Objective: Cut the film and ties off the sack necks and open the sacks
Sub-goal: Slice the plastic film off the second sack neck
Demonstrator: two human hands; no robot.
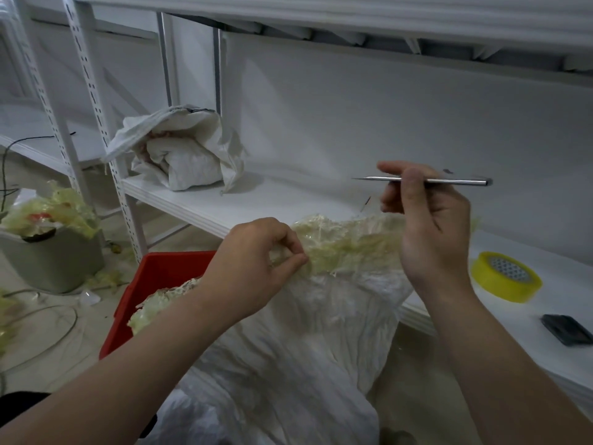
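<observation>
A white shelf (288,200) holds an opened sack (183,155) and tape (503,277). My sack (321,332) leans at its edge; my left hand (253,261) pinches the film (349,242) at its neck, my right hand (430,226) grips a knife (449,181) above.

**A plain storeroom, going by its racking**

The white shelf (199,200) stood on slotted steel uprights (96,101). On it sat an opened sack (179,149) and a yellow tape roll (505,277). Left of it stood a grey bin (51,258) heaped with film scraps (48,210), and before it a red crate (154,284).
</observation>
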